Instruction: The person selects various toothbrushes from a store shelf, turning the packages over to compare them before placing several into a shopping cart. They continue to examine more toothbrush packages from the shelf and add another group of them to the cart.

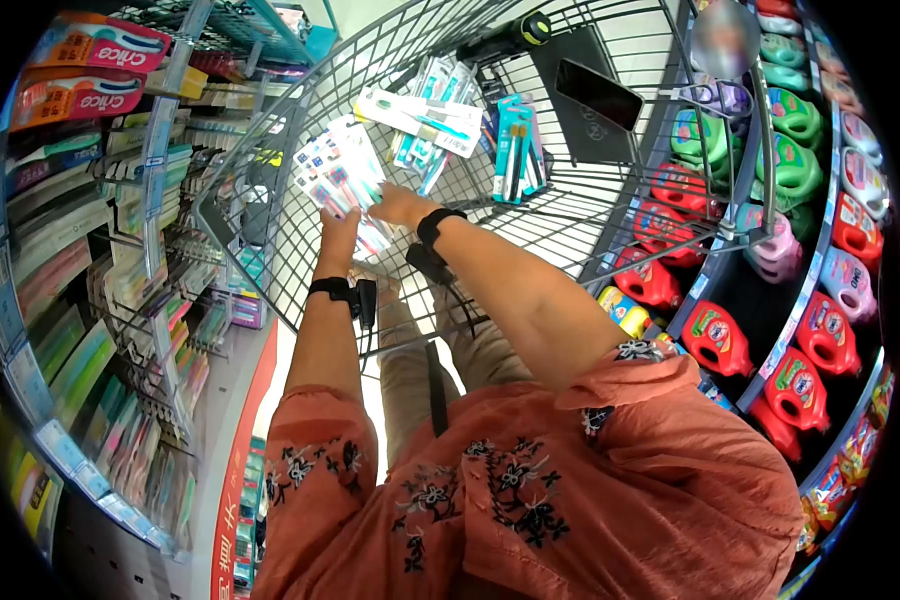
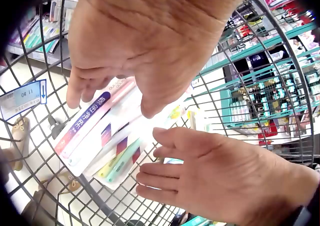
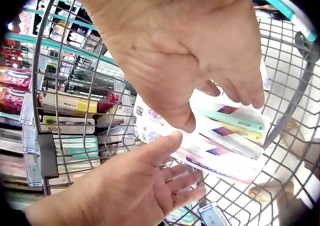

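Several white toothbrush packs (image 1: 340, 165) lie fanned out in the near left part of the shopping cart. Pastel handles show through the packs (image 2: 107, 131) in the left wrist view, pink, mint and yellow among them. My left hand (image 1: 338, 235) is at the left side of their near end, thumb tip over the packs and fingers fairly straight. My right hand (image 1: 402, 207) is at the other side, palm toward the packs (image 3: 225, 136), fingers extended. Both thumbs come close together over the packs in the right wrist view. Parts of the packs are hidden behind the hands.
Farther in the wire cart (image 1: 570, 215) are more toothbrush packs (image 1: 425, 120), teal packs (image 1: 518, 150), a dark bottle (image 1: 505, 38) and a phone (image 1: 598, 93) on a dark folder. Toothbrush shelves (image 1: 80, 220) stand left; red detergent bottles (image 1: 715, 340) line the right.
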Motion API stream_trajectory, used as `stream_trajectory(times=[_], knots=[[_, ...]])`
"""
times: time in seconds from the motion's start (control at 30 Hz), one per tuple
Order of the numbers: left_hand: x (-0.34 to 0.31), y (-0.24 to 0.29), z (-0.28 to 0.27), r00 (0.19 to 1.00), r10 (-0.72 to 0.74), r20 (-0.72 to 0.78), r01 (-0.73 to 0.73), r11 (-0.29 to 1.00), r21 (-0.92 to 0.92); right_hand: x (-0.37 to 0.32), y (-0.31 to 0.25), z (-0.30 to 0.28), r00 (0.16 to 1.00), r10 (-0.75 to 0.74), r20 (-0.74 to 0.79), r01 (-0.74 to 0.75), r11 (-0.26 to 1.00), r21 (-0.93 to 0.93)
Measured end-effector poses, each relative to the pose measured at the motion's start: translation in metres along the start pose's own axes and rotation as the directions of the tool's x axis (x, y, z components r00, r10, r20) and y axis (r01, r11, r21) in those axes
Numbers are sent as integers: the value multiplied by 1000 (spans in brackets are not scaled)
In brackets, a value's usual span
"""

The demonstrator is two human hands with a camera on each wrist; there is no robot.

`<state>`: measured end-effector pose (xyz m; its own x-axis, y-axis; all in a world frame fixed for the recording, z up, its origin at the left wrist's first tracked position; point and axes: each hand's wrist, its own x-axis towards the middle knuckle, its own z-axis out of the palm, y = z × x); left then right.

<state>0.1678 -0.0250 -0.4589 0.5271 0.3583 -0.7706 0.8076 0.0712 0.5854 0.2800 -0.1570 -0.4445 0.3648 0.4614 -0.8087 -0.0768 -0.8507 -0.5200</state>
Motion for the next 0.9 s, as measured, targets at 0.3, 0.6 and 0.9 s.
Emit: stream_trajectory(times=[0.3, 0.6, 0.9], knots=[[-40, 39, -22, 976, -175, 129, 165, 983, 80, -31, -35, -17, 999, -22, -41, 21, 1000, -18], [-112, 81, -65, 936, 165, 310, -153, 986, -64, -105, -68, -46, 930, -366, 28, 358, 921, 150], [-278, 103, -147, 903, 385, 190, -370, 922, -113, -203, -145, -20, 921, -377, 92, 315, 864, 393]])
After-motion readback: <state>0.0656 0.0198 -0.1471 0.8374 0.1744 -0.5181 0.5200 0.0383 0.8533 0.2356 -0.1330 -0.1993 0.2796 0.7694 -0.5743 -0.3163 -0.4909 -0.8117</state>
